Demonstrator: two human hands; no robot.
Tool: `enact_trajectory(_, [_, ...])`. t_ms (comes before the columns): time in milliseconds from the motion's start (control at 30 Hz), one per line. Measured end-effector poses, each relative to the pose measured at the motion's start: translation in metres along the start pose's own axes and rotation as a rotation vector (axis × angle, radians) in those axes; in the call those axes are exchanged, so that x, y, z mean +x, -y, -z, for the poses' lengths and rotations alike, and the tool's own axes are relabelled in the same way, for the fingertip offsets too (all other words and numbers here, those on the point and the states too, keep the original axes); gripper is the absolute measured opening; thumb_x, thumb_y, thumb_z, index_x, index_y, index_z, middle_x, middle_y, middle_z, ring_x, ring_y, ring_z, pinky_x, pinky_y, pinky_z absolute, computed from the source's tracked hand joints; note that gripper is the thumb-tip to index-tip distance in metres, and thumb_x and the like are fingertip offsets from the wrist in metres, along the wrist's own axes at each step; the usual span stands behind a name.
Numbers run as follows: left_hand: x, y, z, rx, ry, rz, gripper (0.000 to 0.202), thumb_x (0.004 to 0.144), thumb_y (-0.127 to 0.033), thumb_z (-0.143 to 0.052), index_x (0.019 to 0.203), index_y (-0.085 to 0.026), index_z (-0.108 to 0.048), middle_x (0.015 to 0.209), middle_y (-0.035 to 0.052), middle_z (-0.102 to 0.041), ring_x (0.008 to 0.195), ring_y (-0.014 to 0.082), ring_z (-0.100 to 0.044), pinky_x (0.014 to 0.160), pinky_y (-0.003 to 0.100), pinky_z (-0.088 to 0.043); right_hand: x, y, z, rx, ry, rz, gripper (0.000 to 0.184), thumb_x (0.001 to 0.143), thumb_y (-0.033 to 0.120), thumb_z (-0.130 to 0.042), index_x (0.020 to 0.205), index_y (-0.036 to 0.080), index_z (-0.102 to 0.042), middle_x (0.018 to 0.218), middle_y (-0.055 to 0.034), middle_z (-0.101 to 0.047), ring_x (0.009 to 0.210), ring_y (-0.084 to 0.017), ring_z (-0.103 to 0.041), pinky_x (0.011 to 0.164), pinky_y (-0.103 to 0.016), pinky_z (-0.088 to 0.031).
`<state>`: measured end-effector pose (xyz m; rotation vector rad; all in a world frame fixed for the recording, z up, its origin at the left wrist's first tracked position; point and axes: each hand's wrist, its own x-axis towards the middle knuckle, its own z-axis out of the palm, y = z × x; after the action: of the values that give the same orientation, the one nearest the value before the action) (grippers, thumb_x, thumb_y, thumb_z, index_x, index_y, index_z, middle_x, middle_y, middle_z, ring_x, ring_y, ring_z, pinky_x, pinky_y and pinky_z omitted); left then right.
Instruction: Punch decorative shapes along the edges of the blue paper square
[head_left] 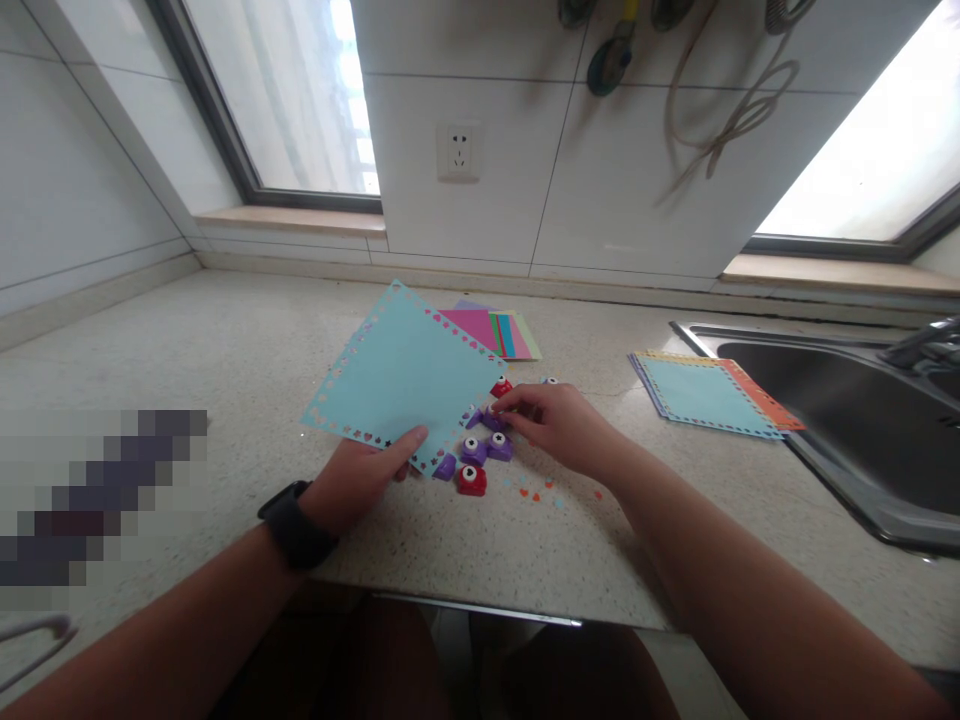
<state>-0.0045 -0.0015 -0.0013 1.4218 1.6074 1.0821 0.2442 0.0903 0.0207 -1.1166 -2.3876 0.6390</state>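
Observation:
My left hand (pixel 360 478), with a black watch on the wrist, pinches the near corner of a light blue paper sheet (pixel 405 375) whose edges are punched with small shapes, and holds it tilted above the counter. My right hand (pixel 559 425) has its fingers closed round a purple paper punch (pixel 493 417) at the sheet's right corner. Several small punches lie just below: a purple punch (pixel 475 448), another purple punch (pixel 501 446) and a red punch (pixel 472 480). A further red punch (pixel 501 387) sits behind my right fingers.
A fan of coloured paper (pixel 499 332) lies behind the sheet. A stack of punched sheets (pixel 709 395) rests beside the steel sink (pixel 862 420) at the right. Tiny paper bits (pixel 536 492) dot the counter. A wall socket (pixel 458 150) is above.

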Motion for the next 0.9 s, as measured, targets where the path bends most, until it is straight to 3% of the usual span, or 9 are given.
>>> enact_trajectory(400, [0.0011, 0.002, 0.0014, 0.045, -0.012, -0.011, 0.038, 0.083, -0.043, -0.06, 0.05, -0.026, -0.05, 0.049, -0.0025, -0.058, 0.052, 0.0186, -0.058, 0.064, 0.033, -0.05, -0.0014, -0.0022, -0.0012, 0.125, -0.002, 0.014, 0.013, 0.092, 0.021, -0.059, 0.096, 0.022, -0.072, 0.084, -0.0016, -0.076, 0.075, -0.015, -0.069, 0.07, -0.027, -0.049])
enact_trajectory(900, [0.0005, -0.0021, 0.0003, 0.002, 0.001, 0.004, 0.035, 0.082, -0.042, -0.06, 0.052, -0.026, -0.049, 0.049, -0.0034, -0.057, 0.051, 0.0179, -0.056, 0.059, 0.033, -0.049, -0.0015, 0.0024, 0.0019, 0.012, -0.016, 0.039, 0.016, 0.094, 0.027, -0.059, 0.099, 0.022, -0.073, 0.08, -0.0012, -0.074, 0.067, -0.013, -0.063, 0.065, -0.026, -0.043])
